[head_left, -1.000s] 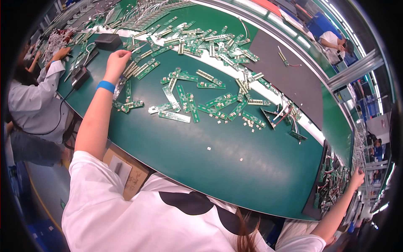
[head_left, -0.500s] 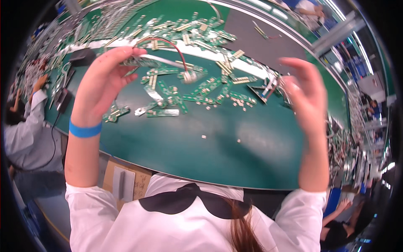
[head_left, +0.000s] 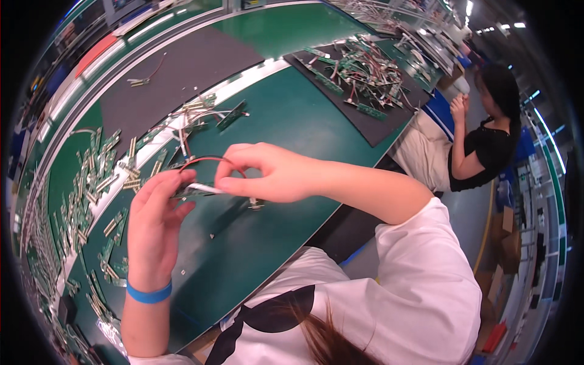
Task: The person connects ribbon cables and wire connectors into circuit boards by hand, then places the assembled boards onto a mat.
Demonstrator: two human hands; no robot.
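Observation:
Pinched between the fingertips of my left hand (head_left: pixel 155 222) is a small green circuit board with a white strip (head_left: pixel 204 188) and a thin red-and-black wire (head_left: pixel 204 159) arching off it. My right hand (head_left: pixel 267 173) meets it from the right, thumb and forefinger closed at the white strip's end. A connector end (head_left: pixel 255 204) shows just below my right fingers. Part of the board is hidden behind both hands. A blue band (head_left: pixel 149 294) circles my left wrist.
Many narrow green boards (head_left: pixel 85 207) lie along the table's left side. A dark mat (head_left: pixel 371 125) at the far right bears a heap of wired boards (head_left: pixel 371 73). Another dark mat (head_left: pixel 182 67) lies at the back left. A co-worker (head_left: pixel 486 134) sits to the right.
My view has swung to the right. My right hand, formerly empty and well apart, has come over to the wired board in my left hand and closed on its white strip.

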